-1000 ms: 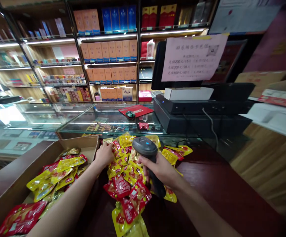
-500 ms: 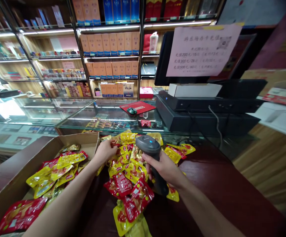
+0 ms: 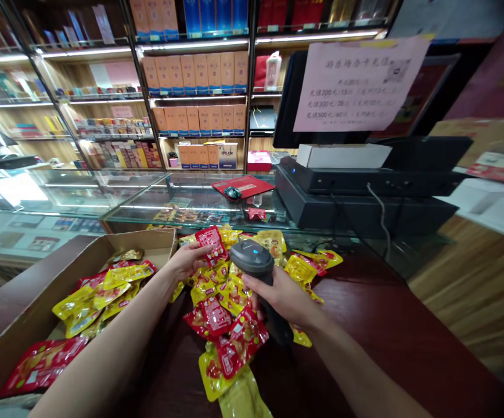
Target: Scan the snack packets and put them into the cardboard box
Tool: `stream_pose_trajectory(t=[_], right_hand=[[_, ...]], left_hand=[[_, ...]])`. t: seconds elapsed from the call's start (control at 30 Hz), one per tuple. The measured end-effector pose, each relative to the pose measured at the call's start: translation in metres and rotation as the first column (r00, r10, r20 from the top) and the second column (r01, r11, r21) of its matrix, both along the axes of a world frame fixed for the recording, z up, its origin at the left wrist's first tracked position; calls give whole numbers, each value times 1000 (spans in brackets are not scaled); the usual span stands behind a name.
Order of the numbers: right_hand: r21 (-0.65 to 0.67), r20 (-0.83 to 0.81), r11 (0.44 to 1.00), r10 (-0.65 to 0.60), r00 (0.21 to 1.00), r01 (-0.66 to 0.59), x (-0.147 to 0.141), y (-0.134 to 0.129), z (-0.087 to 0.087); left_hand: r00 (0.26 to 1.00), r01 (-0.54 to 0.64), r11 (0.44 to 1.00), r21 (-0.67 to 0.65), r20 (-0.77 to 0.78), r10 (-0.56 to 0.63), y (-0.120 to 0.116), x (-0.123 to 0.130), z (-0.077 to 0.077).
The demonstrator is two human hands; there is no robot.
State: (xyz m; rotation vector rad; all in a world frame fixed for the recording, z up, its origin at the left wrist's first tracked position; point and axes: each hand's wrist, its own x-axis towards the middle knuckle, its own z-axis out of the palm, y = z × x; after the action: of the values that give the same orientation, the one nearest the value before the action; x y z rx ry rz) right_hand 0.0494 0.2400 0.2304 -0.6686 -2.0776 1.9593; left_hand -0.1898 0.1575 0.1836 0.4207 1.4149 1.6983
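My left hand (image 3: 190, 260) pinches a red snack packet (image 3: 211, 244) by its edge, raised at the back of a heap of packets. In my right hand (image 3: 287, 295) is a dark barcode scanner (image 3: 252, 258), fingers wrapped round its handle and a blue light lit on top. The scanner's head is just right of the red packet, apart from it. Beneath both hands lie yellow packets (image 3: 234, 293) and red packets (image 3: 240, 342) in a loose pile on the dark red table (image 3: 365, 342). The scanner and right hand hide part of the heap.
At the left stands an open cardboard box (image 3: 12, 325) holding several yellow and red packets. Behind the table are a glass counter (image 3: 147, 203), a red mouse pad (image 3: 252, 184) with a mouse, and a black till (image 3: 343, 206) under a monitor with a paper sign (image 3: 352, 87).
My left hand has lifted the red packet up from the back of the pile, its face now in sight. The scanner has shifted slightly left toward it.
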Motion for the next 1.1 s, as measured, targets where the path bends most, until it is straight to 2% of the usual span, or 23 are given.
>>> stream_pose_trajectory(t=[0.13,0.3,0.53,0.73,0.97,1.1], right_hand=[[40,-8,998,46,999,-46,-4,-4,-11],[12,-2,998,66,998,-66,-8,-11,-20],[-8,54,997,78,995,-78,-10,-16,-17],[-30,36,992,120,992,-119,-11,-14,-19],[-22,73,996,87,994,-85,-12,-16,-15],[-57,60,995,84,995,-81,-12,-14,-18]], left_hand=[[996,-55,997,-49,-75,51,-1,-1,0],[996,-36,998,-44,-86,32,0,-2,-1],[993,-24,997,-75,-115,15,-1,-1,0],[992,-6,996,-85,-124,-5,0,1,0],[992,-7,996,-91,-129,-5,5,1,-2],[991,3,996,-88,-133,-15,2,-2,-5]])
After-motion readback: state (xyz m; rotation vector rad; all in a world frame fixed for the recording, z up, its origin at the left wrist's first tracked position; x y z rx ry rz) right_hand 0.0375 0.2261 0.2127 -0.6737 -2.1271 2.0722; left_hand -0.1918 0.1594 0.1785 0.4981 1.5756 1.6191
